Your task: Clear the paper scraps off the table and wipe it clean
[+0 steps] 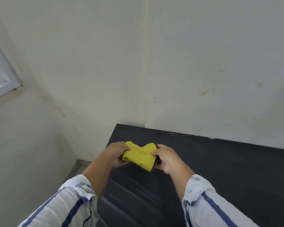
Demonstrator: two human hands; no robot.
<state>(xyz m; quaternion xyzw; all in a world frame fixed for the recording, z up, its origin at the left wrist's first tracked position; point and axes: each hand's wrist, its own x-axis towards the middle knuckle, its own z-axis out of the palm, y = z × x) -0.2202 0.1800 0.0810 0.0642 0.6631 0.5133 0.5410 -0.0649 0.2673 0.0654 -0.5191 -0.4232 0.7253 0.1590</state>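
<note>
A yellow cloth (140,155) with a dark grey underside is held in the air above the black table (220,169), near its far left corner. My left hand (117,154) grips the cloth's left end. My right hand (166,158) pinches its right edge, thumb on top. The cloth is folded and bunched between the two hands. No paper scraps show on the visible part of the table.
The table stands in a room corner, its far edge against the off-white wall (211,63). Its left edge drops to a grey floor (75,167). A white window frame (2,76) is at the far left.
</note>
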